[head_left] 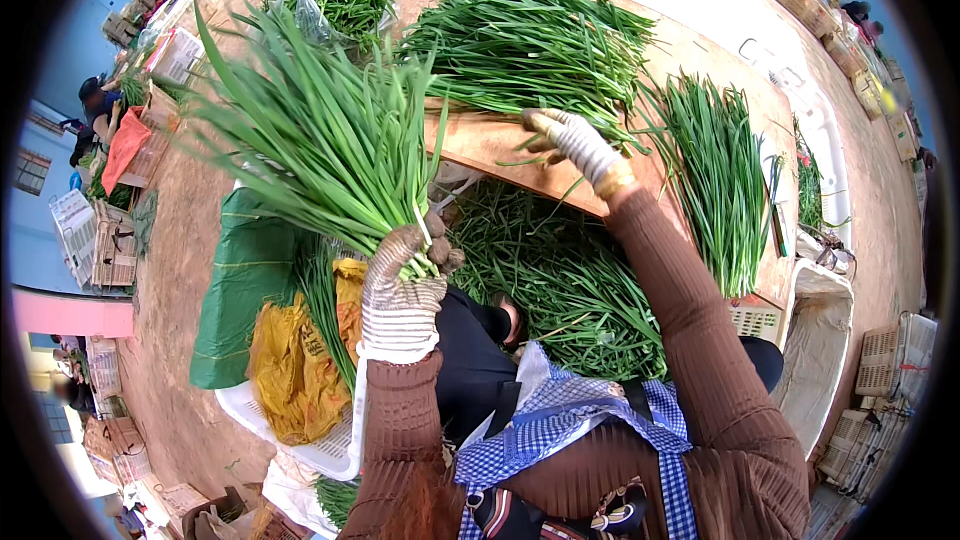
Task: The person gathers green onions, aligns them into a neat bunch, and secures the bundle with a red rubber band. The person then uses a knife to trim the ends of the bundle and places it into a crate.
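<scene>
My left hand [405, 300], in a striped, soiled work glove, grips a large bunch of garlic chives [330, 142] near its pale cut ends. The leaves fan up and away to the left, blurred at their tips. Over the near edge of a wooden board [472, 139] hovers my right hand [577, 142], gloved too, fingers apart and holding nothing. Just beyond it, a big pile of chives [525, 45] lies across the board. To the right rests a smaller bundle [720, 180], with a thin dark-handled tool [780, 240] beside it.
Loose leaves [570, 300] heap below the board, between my legs. At left, a white plastic crate [300, 450] holds a yellow bag [296, 367] beside green sheeting [247, 292]. A white bin [814, 345] stands at right. A clear bag of greens [341, 4] sits beyond the board.
</scene>
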The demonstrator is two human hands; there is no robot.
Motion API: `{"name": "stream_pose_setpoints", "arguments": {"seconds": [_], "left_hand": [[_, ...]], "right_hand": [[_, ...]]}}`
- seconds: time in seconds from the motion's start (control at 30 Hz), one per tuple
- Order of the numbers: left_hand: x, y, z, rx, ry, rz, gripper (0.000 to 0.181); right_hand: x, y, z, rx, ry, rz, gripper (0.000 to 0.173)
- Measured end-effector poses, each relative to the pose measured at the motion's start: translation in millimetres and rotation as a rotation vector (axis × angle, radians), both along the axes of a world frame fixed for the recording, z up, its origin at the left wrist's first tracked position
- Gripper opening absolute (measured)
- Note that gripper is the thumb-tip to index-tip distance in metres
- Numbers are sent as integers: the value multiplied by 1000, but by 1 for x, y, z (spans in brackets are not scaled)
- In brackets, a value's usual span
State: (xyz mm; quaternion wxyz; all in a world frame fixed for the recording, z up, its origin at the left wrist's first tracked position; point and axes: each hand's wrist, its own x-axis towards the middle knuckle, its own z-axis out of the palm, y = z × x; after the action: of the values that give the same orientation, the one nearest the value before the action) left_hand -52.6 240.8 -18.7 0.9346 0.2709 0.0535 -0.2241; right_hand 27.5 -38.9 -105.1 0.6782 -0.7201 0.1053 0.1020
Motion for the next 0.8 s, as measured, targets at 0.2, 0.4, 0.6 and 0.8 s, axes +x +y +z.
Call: {"name": "stream_pose_setpoints", "arguments": {"seconds": [0.2, 0.4, 0.6, 0.8], "left_hand": [[-24, -39, -37, 248, -314, -197, 22], [-103, -114, -107, 560, -20, -650, 16], [-149, -124, -125, 624, 297, -817, 20], [-153, -117, -157, 724, 43, -891, 47]], "right_hand": [[-116, 36, 30, 653, -280, 111, 81], [-217, 10, -13, 1075, -119, -351, 61], [-259, 0, -40, 937, 47, -526, 59], [-245, -26, -81, 995, 75, -545, 53]]}}
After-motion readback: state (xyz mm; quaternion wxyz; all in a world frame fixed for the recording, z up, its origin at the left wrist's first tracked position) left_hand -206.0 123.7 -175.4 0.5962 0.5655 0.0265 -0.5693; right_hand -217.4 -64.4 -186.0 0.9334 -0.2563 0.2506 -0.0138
